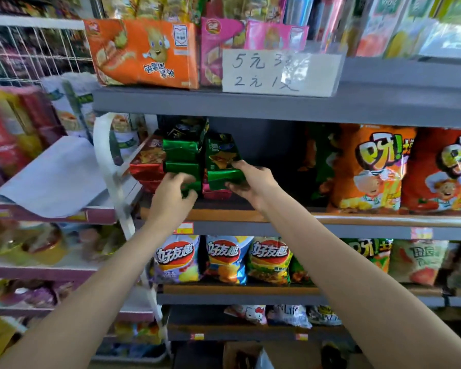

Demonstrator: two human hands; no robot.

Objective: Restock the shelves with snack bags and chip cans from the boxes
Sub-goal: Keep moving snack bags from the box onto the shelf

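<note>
Your left hand (171, 194) grips one green snack bag (183, 166); your right hand (250, 179) pinches a second green bag (222, 161) just beside it on the middle shelf (357, 219). Dark open room lies right, before two orange bags (370, 169).

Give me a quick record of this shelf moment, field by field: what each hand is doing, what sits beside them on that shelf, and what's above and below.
left hand: left hand grips the bottom of the green bag stack
right hand: right hand holds a green snack bag, upright
left of stack: red snack bags
right on same shelf: orange snack bags, past a dark gap
shelf above: orange box and handwritten price sign
shelf below: chip bags, upright in a row
</note>
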